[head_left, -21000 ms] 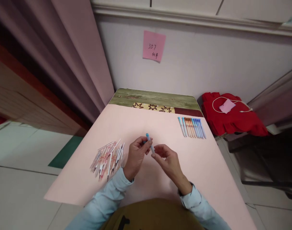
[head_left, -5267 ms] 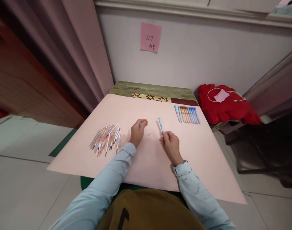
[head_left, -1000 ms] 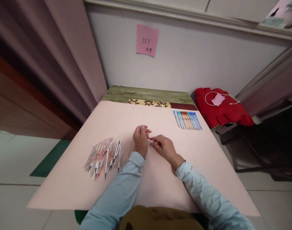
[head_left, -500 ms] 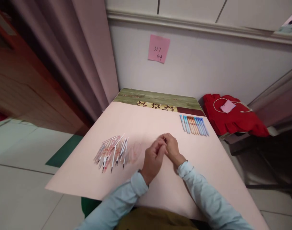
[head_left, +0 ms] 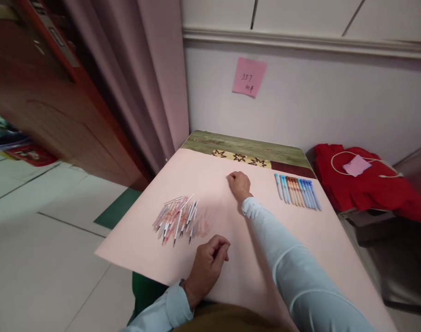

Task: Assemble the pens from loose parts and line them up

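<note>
My right hand (head_left: 239, 185) is near the far part of the pale table sheet, left of a row of pens (head_left: 298, 192). Its fingers are pressed together, and anything inside them is hidden. Closer to me, my left hand (head_left: 209, 259) is curled with its thumb against the fingers; I cannot make out what it holds, if anything. A loose pile of white pen refills (head_left: 178, 222) with dark tips lies left of both hands, mixed with clear and pinkish pieces. The pens in the row lie side by side, some light blue, some brown and orange, some darker blue.
The pale sheet (head_left: 203, 177) covers most of the table, leaving a green wood-patterned strip (head_left: 245, 140) at the back. A pink note (head_left: 249, 77) is on the wall. To the right lies red cloth (head_left: 338, 184) with a white cable (head_left: 386, 167). A curtain (head_left: 151, 83) hangs at left.
My hands were together in the middle and are now apart. The right one has moved away toward the back, the left one back toward me. The view has shifted left.
</note>
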### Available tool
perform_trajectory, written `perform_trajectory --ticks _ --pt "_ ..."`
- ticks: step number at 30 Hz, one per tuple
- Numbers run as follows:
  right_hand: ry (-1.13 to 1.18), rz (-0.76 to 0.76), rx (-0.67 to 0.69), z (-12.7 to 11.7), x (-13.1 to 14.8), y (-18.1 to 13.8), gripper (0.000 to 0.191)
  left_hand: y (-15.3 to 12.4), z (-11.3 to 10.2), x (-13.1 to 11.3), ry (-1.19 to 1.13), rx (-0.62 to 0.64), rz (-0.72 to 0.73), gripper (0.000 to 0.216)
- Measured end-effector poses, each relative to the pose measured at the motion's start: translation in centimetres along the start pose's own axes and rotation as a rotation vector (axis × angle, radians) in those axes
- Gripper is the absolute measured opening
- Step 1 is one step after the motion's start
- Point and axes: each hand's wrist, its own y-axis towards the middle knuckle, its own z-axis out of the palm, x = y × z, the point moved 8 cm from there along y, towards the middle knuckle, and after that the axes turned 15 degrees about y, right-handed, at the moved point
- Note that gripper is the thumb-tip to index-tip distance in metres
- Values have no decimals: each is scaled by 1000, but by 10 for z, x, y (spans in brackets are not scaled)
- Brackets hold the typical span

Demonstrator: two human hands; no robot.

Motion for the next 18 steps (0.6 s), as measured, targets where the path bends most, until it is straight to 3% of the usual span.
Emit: perform_trajectory --ticks 6,11,18 --pt "32 18 -28 11 -15 0 20 -5 -22 21 36 -62 -77 20" --pt "279 34 -72 8 -27 1 19 0 -52 31 36 -166 -121 19" --pt "550 108 -132 -8 -46 4 44 17 -95 40 11 -304 -197 23"
